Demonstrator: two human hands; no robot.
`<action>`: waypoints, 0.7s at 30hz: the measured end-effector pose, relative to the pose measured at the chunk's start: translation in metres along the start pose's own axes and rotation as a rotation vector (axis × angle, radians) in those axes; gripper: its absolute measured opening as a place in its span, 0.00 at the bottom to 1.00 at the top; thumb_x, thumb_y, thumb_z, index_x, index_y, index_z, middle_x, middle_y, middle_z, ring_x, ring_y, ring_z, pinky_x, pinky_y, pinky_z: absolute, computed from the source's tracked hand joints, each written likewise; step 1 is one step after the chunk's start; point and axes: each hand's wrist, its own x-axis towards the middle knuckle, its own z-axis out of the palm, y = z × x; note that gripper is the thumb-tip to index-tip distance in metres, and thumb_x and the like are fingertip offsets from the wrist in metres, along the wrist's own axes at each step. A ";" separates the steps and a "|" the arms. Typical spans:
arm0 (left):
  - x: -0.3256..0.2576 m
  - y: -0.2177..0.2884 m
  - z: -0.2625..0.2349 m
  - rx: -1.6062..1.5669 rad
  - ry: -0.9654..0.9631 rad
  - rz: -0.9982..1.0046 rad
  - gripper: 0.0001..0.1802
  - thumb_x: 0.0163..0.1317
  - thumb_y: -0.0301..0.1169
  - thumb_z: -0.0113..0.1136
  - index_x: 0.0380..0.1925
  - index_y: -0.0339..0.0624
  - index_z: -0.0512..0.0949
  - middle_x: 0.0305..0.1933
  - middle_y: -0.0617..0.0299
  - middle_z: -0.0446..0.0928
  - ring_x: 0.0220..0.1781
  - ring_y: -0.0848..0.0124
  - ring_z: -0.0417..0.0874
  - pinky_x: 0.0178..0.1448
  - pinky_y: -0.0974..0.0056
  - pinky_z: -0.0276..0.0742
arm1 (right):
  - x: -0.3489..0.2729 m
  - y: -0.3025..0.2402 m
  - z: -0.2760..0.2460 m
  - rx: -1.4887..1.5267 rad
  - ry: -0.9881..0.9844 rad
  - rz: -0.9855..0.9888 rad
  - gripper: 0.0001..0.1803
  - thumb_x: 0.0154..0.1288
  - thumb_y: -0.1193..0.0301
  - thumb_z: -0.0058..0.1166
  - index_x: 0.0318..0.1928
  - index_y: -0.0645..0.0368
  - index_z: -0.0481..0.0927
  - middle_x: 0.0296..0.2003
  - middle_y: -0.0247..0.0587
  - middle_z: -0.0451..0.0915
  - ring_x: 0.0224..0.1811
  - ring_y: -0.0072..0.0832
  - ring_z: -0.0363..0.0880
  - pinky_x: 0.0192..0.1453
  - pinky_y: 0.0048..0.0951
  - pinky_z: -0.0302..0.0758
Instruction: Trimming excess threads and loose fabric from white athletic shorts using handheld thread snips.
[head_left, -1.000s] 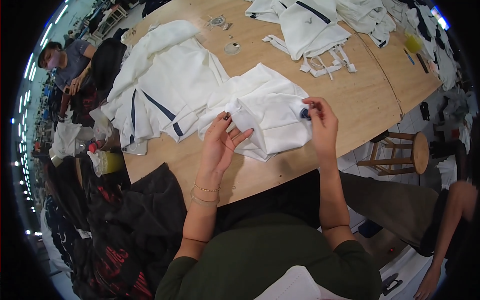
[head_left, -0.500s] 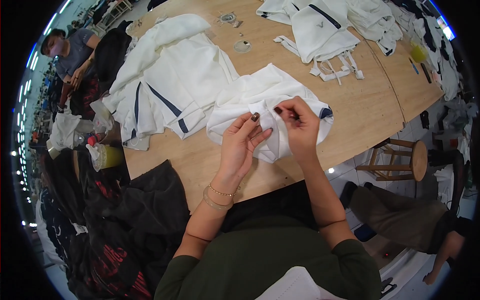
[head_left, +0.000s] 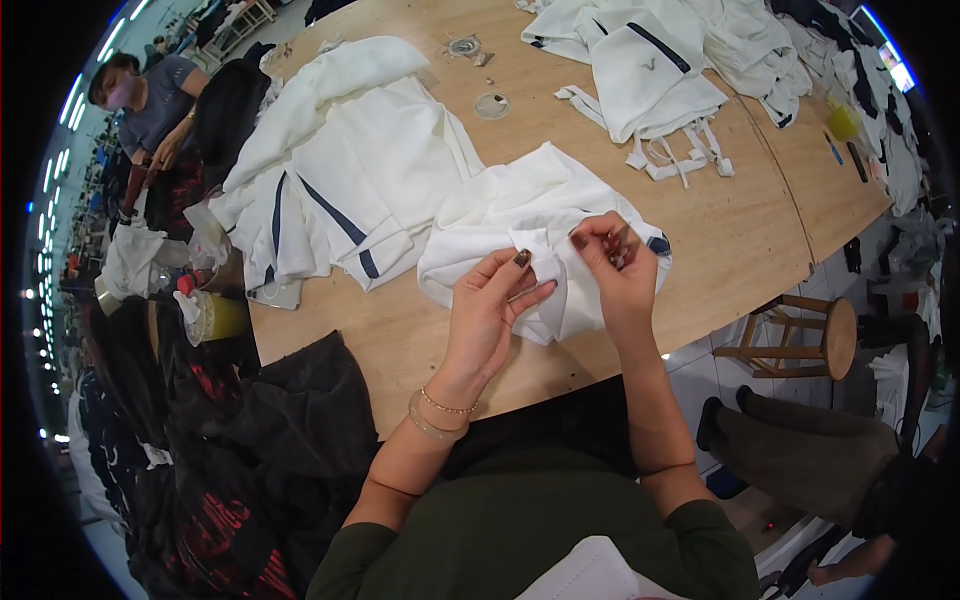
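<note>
A white garment [head_left: 490, 215] with a navy patch at its right side lies bunched on the table in front of me. My left hand [head_left: 492, 300] pinches a folded edge of it between thumb and fingers, lifted a little from the rest of the cloth. Close beside that edge, my right hand [head_left: 622, 262] is curled, thumb against the bent fingers. Whatever sits in that grip, if anything, is too small and blurred to make out.
White garments with navy stripes [head_left: 370, 150] lie at the left of the wooden table [head_left: 700, 270], others [head_left: 650, 80] at the far right. Dark clothes [head_left: 310, 400] and a drink cup [head_left: 215, 318] are at the left. A stool [head_left: 825, 335] stands right; two other people are nearby.
The whole view has shifted slightly. My left hand keeps its pinch on the garment's edge, while my right hand has turned slightly and moved a little away from that edge.
</note>
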 end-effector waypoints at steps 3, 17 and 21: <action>-0.002 -0.003 0.002 0.079 0.002 0.041 0.07 0.66 0.24 0.52 0.39 0.33 0.77 0.34 0.63 0.77 0.35 0.78 0.78 0.48 0.65 0.83 | -0.005 -0.008 0.012 -0.285 -0.138 -0.218 0.14 0.51 0.87 0.57 0.39 0.63 0.79 0.27 0.26 0.68 0.28 0.12 0.62 0.31 0.14 0.60; 0.002 0.000 -0.002 0.190 0.052 0.079 0.07 0.66 0.26 0.53 0.40 0.33 0.75 0.27 0.66 0.74 0.29 0.81 0.75 0.40 0.68 0.84 | -0.014 0.003 0.008 -0.242 -0.048 -0.188 0.07 0.54 0.85 0.59 0.33 0.62 0.80 0.24 0.28 0.66 0.27 0.13 0.64 0.30 0.14 0.61; 0.003 -0.003 -0.002 0.139 0.048 0.058 0.07 0.66 0.26 0.52 0.40 0.34 0.75 0.27 0.66 0.74 0.29 0.81 0.75 0.40 0.68 0.84 | -0.009 -0.006 -0.001 -0.281 -0.090 -0.142 0.11 0.54 0.86 0.58 0.37 0.62 0.76 0.28 0.28 0.68 0.30 0.13 0.66 0.32 0.13 0.64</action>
